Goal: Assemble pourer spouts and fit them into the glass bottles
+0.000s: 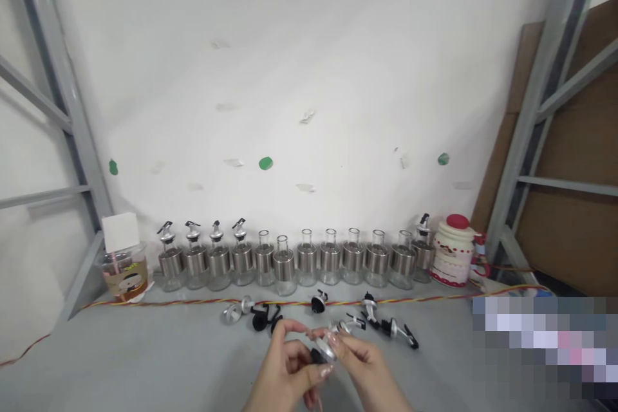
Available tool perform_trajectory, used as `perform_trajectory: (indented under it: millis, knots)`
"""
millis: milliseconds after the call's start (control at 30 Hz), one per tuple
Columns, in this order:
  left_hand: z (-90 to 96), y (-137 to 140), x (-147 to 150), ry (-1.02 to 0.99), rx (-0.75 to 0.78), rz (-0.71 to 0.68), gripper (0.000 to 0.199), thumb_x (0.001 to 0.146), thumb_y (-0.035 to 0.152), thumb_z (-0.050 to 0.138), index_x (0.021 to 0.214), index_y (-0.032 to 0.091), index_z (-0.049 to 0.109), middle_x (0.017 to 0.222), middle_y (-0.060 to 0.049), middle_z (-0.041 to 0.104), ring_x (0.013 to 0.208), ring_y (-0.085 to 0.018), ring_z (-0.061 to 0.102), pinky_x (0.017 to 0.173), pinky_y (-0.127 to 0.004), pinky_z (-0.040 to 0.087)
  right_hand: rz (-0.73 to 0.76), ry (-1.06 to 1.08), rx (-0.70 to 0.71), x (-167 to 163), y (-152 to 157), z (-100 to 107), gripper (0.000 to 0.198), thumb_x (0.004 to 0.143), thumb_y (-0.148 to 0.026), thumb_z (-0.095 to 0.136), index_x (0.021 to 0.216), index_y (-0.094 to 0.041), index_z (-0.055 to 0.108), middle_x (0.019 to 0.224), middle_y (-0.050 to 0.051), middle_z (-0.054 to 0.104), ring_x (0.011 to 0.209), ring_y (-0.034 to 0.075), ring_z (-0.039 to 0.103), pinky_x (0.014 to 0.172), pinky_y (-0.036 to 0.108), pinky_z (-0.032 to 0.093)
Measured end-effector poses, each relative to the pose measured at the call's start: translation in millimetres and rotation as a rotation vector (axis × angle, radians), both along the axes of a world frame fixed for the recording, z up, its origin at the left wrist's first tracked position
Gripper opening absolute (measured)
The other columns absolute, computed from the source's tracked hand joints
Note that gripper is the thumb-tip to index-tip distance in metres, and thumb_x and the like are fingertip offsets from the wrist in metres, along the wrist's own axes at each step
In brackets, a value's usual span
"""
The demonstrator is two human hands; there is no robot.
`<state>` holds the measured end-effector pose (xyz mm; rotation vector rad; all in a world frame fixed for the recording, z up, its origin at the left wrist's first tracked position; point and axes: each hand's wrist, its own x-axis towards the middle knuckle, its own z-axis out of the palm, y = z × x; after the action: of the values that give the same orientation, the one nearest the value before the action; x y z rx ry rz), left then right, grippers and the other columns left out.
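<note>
I'm seeing a plastic cup (pixel 126 277) standing at the left of the counter (pixel 145 354), a red-topped cream mug (pixel 452 257) standing at the right, a twisted red-and-yellow wire (pixel 193 301) stretching across, and green patches (pixel 265 163) dotting the white wall (pixel 347 64).

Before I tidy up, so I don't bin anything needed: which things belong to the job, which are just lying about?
Likely the job's:
stopper, held by left hand and right hand
loose spout pieces
glass bottles

Likely just lying about:
plastic cup
cream mug
twisted wire

Left fingers (pixel 288 327) curled, right fingers (pixel 342 349) pinching alongside.
</note>
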<state>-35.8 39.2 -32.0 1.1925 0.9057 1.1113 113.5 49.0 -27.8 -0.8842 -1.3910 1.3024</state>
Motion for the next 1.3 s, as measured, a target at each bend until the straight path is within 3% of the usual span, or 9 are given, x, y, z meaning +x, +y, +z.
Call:
perform_trajectory:
  millis: [167, 367, 567, 733, 900, 967, 1033, 1100, 1300]
  knots:
    - [13.2, 0, -2, -0.101, -0.174, -0.099, 0.059, 0.064, 0.059, 0.061, 0.096, 0.020, 0.031, 0.049, 0.002, 0.065, 0.038, -0.013, 0.059, 0.035, -0.020, 0.043, 0.012, 0.094, 0.012, 1, 1, 6, 0.034, 0.070, -0.052, 0.061, 0.069, -0.021, 0.073, 0.079, 0.007, 0.070, 0.092, 0.027, 0.056, 0.087, 0.040, 0.038]
    - [7.2, -1, 3, -0.198, -0.177, 0.009, 0.059, 0.055, 0.047, 0.076, 0.090, 0.018, 0.038, 0.055, 0.000, 0.066, 0.046, -0.014, 0.062, 0.046, -0.025, 0.048, -0.011, 0.165, -0.083, -8, -3, -4, 0.035, 0.069, -0.052, 0.062, 0.075, -0.020, 0.073, 0.072, 0.006, 0.067, 0.075, 0.023, 0.057, 0.075, 0.035, 0.044]
    - [0.2, -2, 6, -0.215, -0.155, 0.096, 0.057, 0.054, 0.046, 0.077, 0.086, 0.019, 0.039, 0.053, 0.001, 0.065, 0.047, -0.016, 0.064, 0.048, -0.027, 0.049, -0.070, 0.044, -0.019, -9, -2, -16, 0.040, 0.071, -0.055, 0.057, 0.062, -0.018, 0.071, 0.081, 0.007, 0.068, 0.086, 0.026, 0.056, 0.080, 0.035, 0.042]
    - [1.5, 3, 4, -0.171, -0.086, 0.144, 0.058, 0.056, 0.048, 0.074, 0.091, 0.019, 0.037, 0.050, 0.003, 0.063, 0.043, -0.014, 0.059, 0.044, -0.025, 0.047, 0.002, -0.044, -0.014, -11, -2, -10, 0.045, 0.077, -0.057, 0.047, 0.083, -0.019, 0.070, 0.071, 0.004, 0.066, 0.068, 0.022, 0.058, 0.066, 0.033, 0.048]
    - [0.7, 5, -1, 0.064, 0.132, 0.377, 0.054, 0.067, 0.044, 0.066, 0.106, 0.020, 0.038, 0.055, 0.006, 0.059, 0.048, -0.013, 0.055, 0.044, -0.021, 0.042, -0.062, -0.277, 0.061, -2, -2, -3, 0.037, 0.078, -0.038, 0.054, 0.109, -0.020, 0.059, 0.092, 0.008, 0.067, 0.085, 0.024, 0.059, 0.076, 0.035, 0.045]
    - [-2.4, 3, -2, 0.199, 0.196, 0.424, 0.059, 0.071, 0.041, 0.063, 0.119, 0.019, 0.037, 0.057, 0.007, 0.057, 0.051, -0.012, 0.053, 0.048, -0.021, 0.041, -0.070, -0.324, 0.120, 2, -3, -5, 0.053, 0.074, -0.026, 0.058, 0.125, -0.022, 0.044, 0.100, 0.007, 0.065, 0.083, 0.021, 0.060, 0.078, 0.034, 0.045]
    - [-6.4, 1, -2, 0.291, 0.230, 0.404, 0.062, 0.073, 0.039, 0.059, 0.126, 0.016, 0.036, 0.060, 0.005, 0.059, 0.053, -0.012, 0.054, 0.052, -0.021, 0.041, -0.041, -0.371, 0.201, 3, -5, -10, 0.069, 0.068, -0.018, 0.062, 0.131, -0.023, 0.034, 0.110, 0.008, 0.060, 0.088, 0.021, 0.059, 0.082, 0.034, 0.044]
    - [-9.8, -1, -2, 0.348, 0.235, 0.335, 0.059, 0.076, 0.037, 0.056, 0.126, 0.013, 0.039, 0.065, 0.001, 0.064, 0.060, -0.014, 0.058, 0.057, -0.022, 0.043, -0.002, -0.423, 0.256, 2, -6, -15, 0.072, 0.064, -0.015, 0.064, 0.130, -0.023, 0.038, 0.119, 0.009, 0.056, 0.098, 0.022, 0.055, 0.087, 0.033, 0.041]
    - [-5.7, -4, -3, 0.560, 0.286, 0.031, 0.045, 0.078, 0.029, 0.051, 0.119, 0.013, 0.043, 0.083, -0.008, 0.068, 0.075, -0.019, 0.062, 0.066, -0.025, 0.046, -0.028, -0.392, 0.298, 2, -2, -16, 0.047, 0.068, -0.008, 0.054, 0.112, -0.025, 0.056, 0.115, 0.006, 0.060, 0.106, 0.022, 0.052, 0.093, 0.032, 0.037]
